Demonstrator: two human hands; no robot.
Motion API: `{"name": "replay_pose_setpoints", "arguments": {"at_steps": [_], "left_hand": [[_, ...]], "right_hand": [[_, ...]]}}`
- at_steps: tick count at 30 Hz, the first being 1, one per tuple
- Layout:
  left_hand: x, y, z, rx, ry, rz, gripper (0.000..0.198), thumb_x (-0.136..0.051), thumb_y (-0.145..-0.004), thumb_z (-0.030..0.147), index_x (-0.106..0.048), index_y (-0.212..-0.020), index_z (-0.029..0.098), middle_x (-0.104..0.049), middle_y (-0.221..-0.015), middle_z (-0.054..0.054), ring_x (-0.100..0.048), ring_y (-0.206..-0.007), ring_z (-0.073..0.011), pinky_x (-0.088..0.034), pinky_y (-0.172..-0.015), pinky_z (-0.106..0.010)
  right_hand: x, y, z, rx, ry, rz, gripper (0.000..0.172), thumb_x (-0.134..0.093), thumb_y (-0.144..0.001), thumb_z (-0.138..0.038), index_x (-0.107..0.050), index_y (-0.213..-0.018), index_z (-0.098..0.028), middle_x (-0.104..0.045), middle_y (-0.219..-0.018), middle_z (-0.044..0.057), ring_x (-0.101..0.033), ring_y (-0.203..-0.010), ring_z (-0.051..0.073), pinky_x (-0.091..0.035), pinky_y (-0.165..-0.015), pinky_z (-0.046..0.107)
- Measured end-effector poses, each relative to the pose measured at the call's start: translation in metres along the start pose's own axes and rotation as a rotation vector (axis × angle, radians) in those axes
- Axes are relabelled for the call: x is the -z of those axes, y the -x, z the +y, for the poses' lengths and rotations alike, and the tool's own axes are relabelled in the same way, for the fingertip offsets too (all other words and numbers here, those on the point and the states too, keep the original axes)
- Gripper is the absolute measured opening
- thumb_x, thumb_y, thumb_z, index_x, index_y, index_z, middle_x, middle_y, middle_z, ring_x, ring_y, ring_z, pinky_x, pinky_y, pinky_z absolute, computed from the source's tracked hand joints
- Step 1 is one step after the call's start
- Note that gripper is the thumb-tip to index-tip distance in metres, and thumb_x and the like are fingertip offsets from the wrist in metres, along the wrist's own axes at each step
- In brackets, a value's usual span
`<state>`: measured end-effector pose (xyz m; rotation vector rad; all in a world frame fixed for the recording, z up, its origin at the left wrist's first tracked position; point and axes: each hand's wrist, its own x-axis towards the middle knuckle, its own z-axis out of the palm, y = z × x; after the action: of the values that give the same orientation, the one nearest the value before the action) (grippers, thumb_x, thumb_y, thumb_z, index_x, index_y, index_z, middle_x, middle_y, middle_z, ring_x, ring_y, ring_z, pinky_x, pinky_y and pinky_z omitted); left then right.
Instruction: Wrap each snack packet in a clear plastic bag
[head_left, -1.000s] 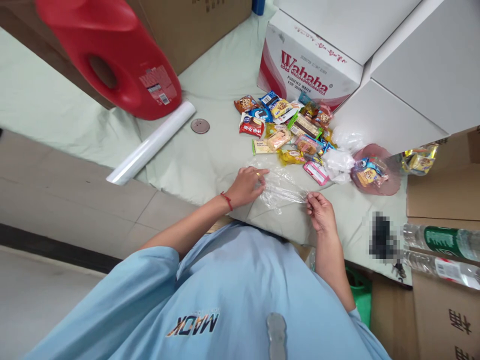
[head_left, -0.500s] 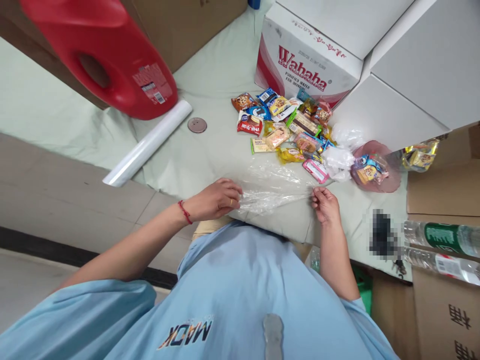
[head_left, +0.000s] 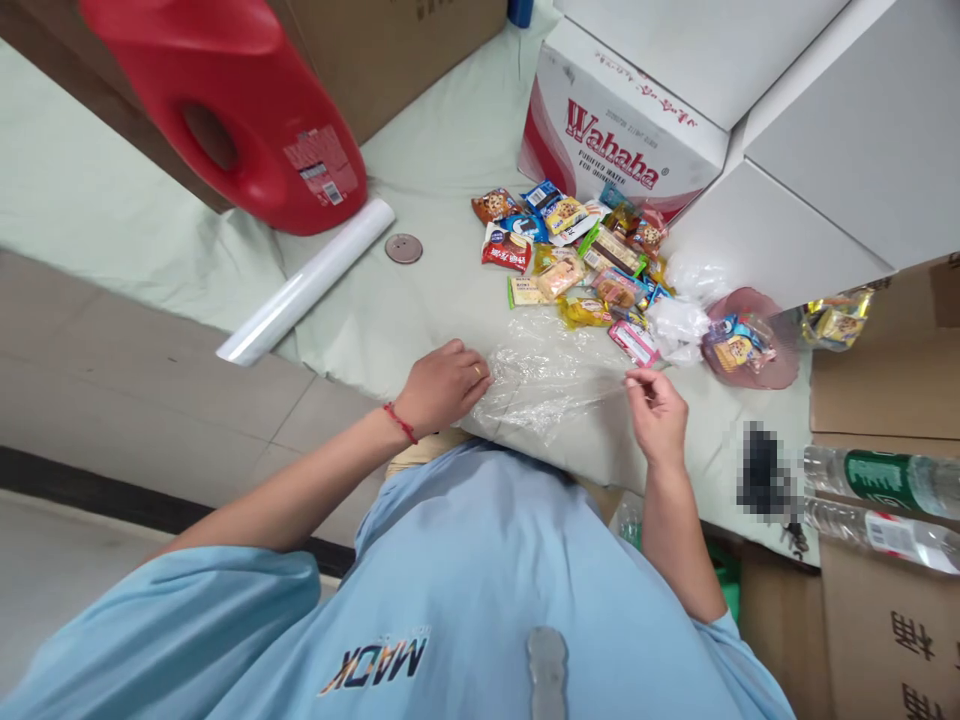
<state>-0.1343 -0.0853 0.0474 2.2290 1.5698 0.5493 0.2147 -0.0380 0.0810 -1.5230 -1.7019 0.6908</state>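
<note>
A crinkled clear plastic bag (head_left: 551, 375) is spread between my hands near the front edge of the cloth-covered table. My left hand (head_left: 448, 385), with a ring and a red wrist cord, is closed on the bag's left end, knuckles up. At the opposite end my right hand (head_left: 656, 412) pinches the bag between thumb and forefinger. Just beyond the bag lies a heap of small wrapped snacks (head_left: 559, 270). A pink snack packet (head_left: 634, 342) rests closest to my right fingertips.
A pink bowl (head_left: 780, 365) with snacks stands right of white crumpled plastic (head_left: 679, 330). Behind is a Wahaha carton (head_left: 615, 140). On the left are a red jug (head_left: 255, 130), a white roll (head_left: 307, 285) and a brown disc (head_left: 404, 248). Plastic bottles (head_left: 881, 475) lie at right.
My left hand has turned so its knuckles face more upward. My right hand has tilted, its pinch showing more clearly. The bag looks looser and more spread between them.
</note>
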Motion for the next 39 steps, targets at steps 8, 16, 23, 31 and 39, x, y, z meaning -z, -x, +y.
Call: {"name": "replay_pose_setpoints", "arguments": {"at_steps": [8,16,23,31,39], "left_hand": [[-0.039,-0.006,0.009,-0.04,-0.003,-0.066,0.046,-0.049,-0.102,0.038,-0.062,-0.143,0.021,-0.059,-0.154,-0.015,-0.046,-0.149,-0.0343,-0.022,-0.124,-0.065],[-0.046,0.013,0.0,-0.056,-0.073,-0.095,0.063,-0.045,-0.104,0.048,-0.035,-0.164,0.031,-0.039,-0.169,-0.013,-0.038,-0.156,-0.0346,-0.002,-0.126,-0.072],[-0.04,0.015,-0.006,-0.054,-0.078,-0.154,0.074,-0.048,-0.101,0.056,-0.027,-0.167,0.03,-0.039,-0.168,-0.016,-0.038,-0.156,-0.0365,0.002,-0.126,-0.072],[-0.023,0.022,-0.018,-0.096,0.031,-0.272,0.083,-0.051,-0.096,0.065,-0.03,-0.166,0.027,-0.026,-0.174,-0.016,-0.024,-0.161,-0.0388,-0.007,-0.126,-0.07],[-0.016,-0.001,-0.018,-0.043,0.005,-0.171,0.049,-0.057,-0.095,0.049,-0.066,-0.138,0.027,-0.055,-0.159,-0.011,-0.03,-0.159,-0.0363,-0.022,-0.126,-0.064]], "right_hand": [[-0.039,0.053,0.002,0.455,0.224,-0.511,0.044,-0.067,-0.097,-0.032,-0.06,-0.14,-0.023,-0.058,-0.14,0.017,-0.065,-0.109,0.028,-0.059,-0.088,0.042],[-0.018,0.076,0.034,0.345,0.146,-0.296,0.026,-0.049,-0.106,-0.027,-0.075,-0.108,-0.026,-0.071,-0.101,0.009,-0.069,-0.095,0.024,-0.059,-0.085,0.039],[0.037,0.095,0.06,0.258,0.168,-0.359,0.021,-0.056,-0.103,-0.03,-0.077,-0.103,-0.029,-0.074,-0.099,0.008,-0.07,-0.09,0.025,-0.06,-0.08,0.042],[0.062,0.082,0.055,0.199,0.105,-0.51,0.032,-0.052,-0.097,-0.018,-0.076,-0.115,-0.028,-0.072,-0.121,0.009,-0.069,-0.112,0.026,-0.059,-0.093,0.044],[-0.015,0.035,-0.017,0.526,0.127,-0.684,0.042,-0.054,-0.095,-0.011,-0.073,-0.127,-0.029,-0.071,-0.13,0.008,-0.065,-0.117,0.026,-0.054,-0.104,0.045]]}}
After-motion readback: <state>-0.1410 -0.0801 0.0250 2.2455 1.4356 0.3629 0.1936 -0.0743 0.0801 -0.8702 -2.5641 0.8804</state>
